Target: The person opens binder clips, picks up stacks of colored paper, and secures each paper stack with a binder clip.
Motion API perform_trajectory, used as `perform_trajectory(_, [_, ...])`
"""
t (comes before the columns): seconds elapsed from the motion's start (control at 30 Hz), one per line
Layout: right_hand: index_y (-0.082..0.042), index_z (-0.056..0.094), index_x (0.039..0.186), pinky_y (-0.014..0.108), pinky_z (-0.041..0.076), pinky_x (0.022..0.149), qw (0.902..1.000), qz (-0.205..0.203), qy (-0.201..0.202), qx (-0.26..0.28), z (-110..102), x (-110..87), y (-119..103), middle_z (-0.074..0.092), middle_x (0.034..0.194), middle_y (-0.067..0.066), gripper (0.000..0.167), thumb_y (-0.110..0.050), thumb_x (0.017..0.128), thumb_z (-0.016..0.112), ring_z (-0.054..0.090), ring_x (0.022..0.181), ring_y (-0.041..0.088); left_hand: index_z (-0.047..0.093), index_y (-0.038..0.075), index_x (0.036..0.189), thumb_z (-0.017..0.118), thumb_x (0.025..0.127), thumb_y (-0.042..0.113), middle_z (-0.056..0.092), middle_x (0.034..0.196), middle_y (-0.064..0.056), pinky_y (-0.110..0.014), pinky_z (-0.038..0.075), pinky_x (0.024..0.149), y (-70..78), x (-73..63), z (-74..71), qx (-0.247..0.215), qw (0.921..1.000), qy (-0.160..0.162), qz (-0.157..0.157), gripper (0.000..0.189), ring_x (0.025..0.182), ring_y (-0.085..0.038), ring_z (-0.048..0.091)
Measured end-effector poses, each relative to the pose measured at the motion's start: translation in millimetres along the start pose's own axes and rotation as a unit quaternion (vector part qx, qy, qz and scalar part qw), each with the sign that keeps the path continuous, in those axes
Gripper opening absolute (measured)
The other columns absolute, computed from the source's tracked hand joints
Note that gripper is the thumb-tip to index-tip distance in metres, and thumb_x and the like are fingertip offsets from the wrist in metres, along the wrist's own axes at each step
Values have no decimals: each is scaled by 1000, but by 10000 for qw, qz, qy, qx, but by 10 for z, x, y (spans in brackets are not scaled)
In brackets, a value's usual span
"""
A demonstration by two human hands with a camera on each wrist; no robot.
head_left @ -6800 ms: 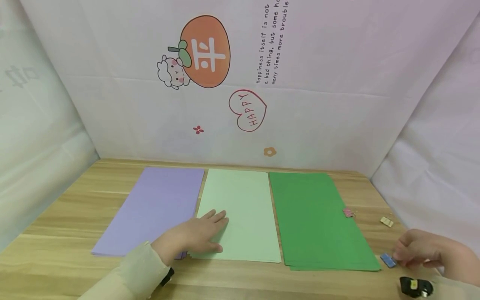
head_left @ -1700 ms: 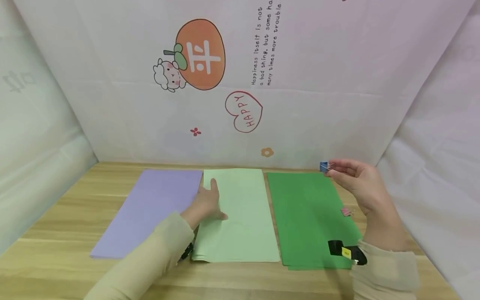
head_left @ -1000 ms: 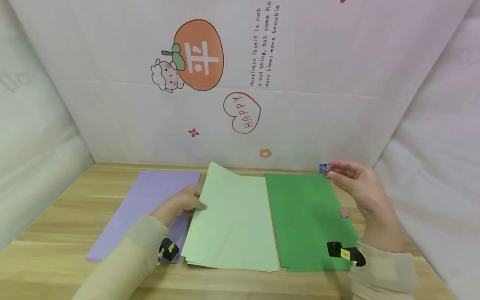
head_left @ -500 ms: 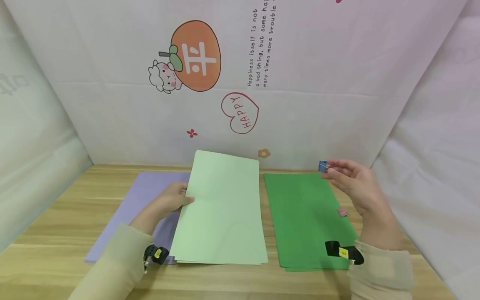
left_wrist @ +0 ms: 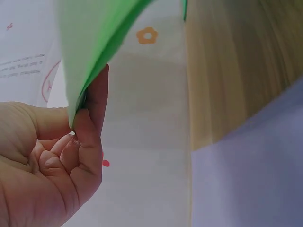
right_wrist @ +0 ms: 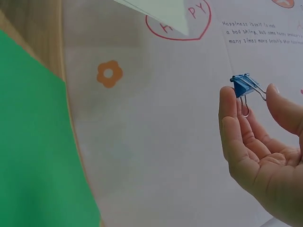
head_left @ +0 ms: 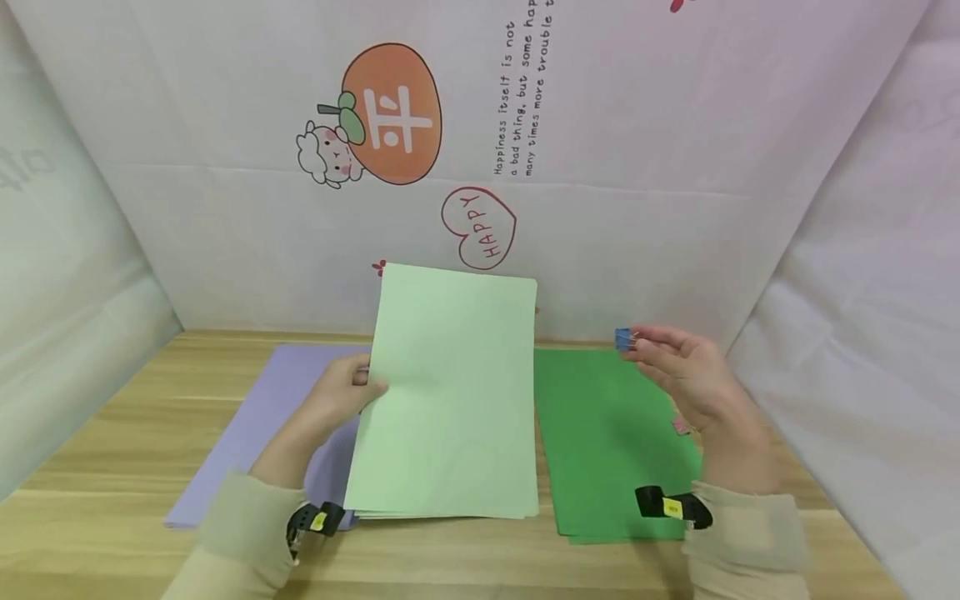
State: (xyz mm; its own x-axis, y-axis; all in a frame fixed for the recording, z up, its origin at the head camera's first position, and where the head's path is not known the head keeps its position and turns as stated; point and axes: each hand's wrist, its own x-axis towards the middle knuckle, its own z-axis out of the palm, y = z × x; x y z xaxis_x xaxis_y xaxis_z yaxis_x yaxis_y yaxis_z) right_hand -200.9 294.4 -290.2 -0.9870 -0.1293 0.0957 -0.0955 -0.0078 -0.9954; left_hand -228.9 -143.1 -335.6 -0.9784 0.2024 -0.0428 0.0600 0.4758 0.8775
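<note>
A stack of pale green paper (head_left: 453, 400) is raised off the table, its far edge tilted up in front of the backdrop. My left hand (head_left: 337, 396) pinches its left edge, thumb on the front and fingers behind, as the left wrist view also shows on the pale green sheets (left_wrist: 87, 42). My right hand (head_left: 686, 375) holds a small blue binder clip (head_left: 624, 339) in the air above the far end of the green paper. In the right wrist view the thumb and fingers are at the wire handles of the blue binder clip (right_wrist: 244, 85).
A purple paper stack (head_left: 262, 433) lies on the wooden table (head_left: 105, 442) at left, partly behind my left arm. The dark green paper stack (head_left: 600, 450) lies at right, with a pink binder clip (head_left: 681, 426) by its right edge. A printed white backdrop (head_left: 622, 167) closes the back.
My left hand took the pale green stack by its left edge, then lifted it and tilted its far end up. My right hand picked up the blue binder clip and moved left with it.
</note>
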Motion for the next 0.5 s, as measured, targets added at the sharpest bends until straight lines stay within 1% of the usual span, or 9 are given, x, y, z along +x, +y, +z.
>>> perform_trajectory(0.13, [0,49,131,11,49,93,9989,79,-159,-444,73,26,31,69,108,-14,39,-24,101,58,66,104,2,48,-2,142,55,101,7,67,121,-27,-37,58,81,36,-17,1,-114,9998,122,90,43,96,-25,71])
perform_trajectory(0.23, [7,44,136,13,49,94,9975,151,-216,-662,125,44,49,69,109,-13,48,-25,103,56,66,104,3,49,-2,142,56,100,6,66,124,-28,-38,58,82,71,-22,-3,-138,9995,204,209,43,99,-27,71])
perform_trajectory(0.27, [9,44,136,13,50,94,9973,183,-213,-680,140,51,52,68,109,-13,49,-25,103,55,67,104,3,49,-2,142,56,100,6,66,124,-28,-38,58,83,85,-24,-3,-149,9993,231,245,43,99,-28,71])
perform_trajectory(0.37, [9,46,135,14,51,93,9962,324,-165,-793,178,70,65,68,108,-12,48,-25,103,56,67,102,4,48,-3,142,56,100,6,65,125,-28,-39,58,83,122,-26,-10,-167,9989,262,363,43,99,-28,71])
perform_trajectory(0.5, [10,45,136,15,51,93,9954,430,-153,-839,222,95,83,68,105,-12,47,-23,103,55,68,100,3,50,-3,140,56,100,6,65,124,-28,-39,58,83,165,-29,-20,-260,9983,294,430,42,97,-27,72])
